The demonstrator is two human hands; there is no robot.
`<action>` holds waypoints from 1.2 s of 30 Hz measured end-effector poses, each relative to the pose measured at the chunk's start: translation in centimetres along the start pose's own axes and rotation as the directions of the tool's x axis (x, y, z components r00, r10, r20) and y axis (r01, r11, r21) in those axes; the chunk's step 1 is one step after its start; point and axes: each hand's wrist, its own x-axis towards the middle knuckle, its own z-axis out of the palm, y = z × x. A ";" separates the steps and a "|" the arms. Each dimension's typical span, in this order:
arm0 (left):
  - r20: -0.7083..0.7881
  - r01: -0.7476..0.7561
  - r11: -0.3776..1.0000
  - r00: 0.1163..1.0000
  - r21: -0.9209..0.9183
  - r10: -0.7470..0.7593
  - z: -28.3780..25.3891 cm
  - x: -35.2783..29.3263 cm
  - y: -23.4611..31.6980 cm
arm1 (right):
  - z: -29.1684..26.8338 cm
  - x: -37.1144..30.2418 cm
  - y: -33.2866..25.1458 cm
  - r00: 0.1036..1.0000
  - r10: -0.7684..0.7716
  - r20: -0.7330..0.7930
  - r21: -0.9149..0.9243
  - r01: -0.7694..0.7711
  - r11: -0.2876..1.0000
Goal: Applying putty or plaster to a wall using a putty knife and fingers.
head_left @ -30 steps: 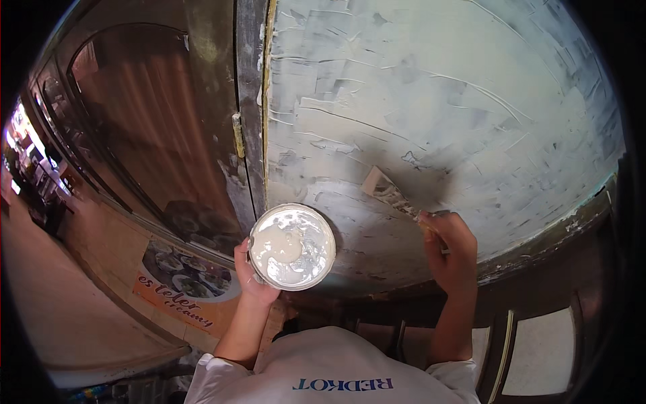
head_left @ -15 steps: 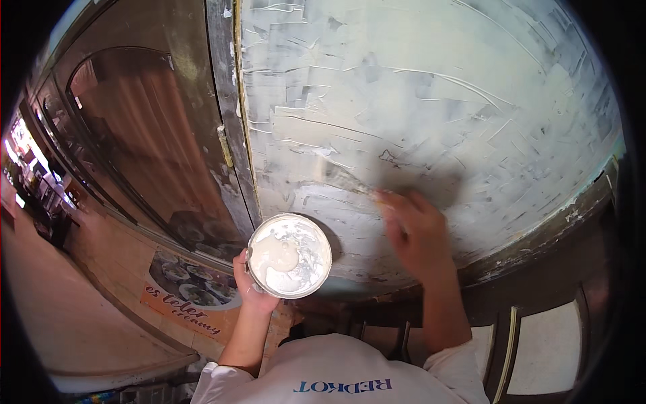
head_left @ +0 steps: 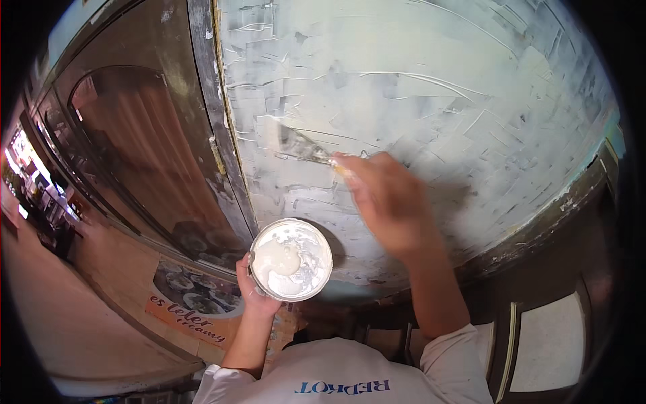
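My left hand (head_left: 254, 291) is wrapped round the side of a round white tub (head_left: 325, 286) and holds it up in front of the wall. Thick white putty (head_left: 277, 258) lies inside the tub and is smeared over its inner wall. In my right hand (head_left: 382, 196) is a putty knife (head_left: 304, 144), gripped by its handle. Its wide, white-smeared blade lies against the wall (head_left: 377, 47), near the wooden frame on the left. White filler covers the wall in uneven strokes and ridges, with grey patches showing through.
On the left stands a dark wooden door frame (head_left: 202, 74) with a hinge and an arched panel (head_left: 128, 128). Below it, a printed orange banner (head_left: 195, 316) hangs or lies near the tiled floor. Dark framed white panels (head_left: 548, 347) stand at the lower right.
My right hand has moved up and left with the putty knife, whose blade is now higher on the wall. The view has shifted slightly; my left hand still holds the tub.
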 end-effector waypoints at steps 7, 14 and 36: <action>0.054 0.003 1.000 0.999 -0.029 -0.002 -0.8 -0.9 0.7 | -8.6 -7.1 2.8 0.935 0.350 -0.050 -0.096 -0.354 0.930; -0.032 0.034 0.999 0.999 0.000 -0.034 -1.0 -0.1 0.0 | -5.6 -3.1 0.5 0.998 0.057 -0.018 0.020 -0.056 0.998; 0.010 0.049 0.998 0.999 0.038 -0.049 -0.7 0.8 -0.9 | -6.6 -2.0 1.1 0.997 0.065 -0.041 -0.063 -0.067 0.996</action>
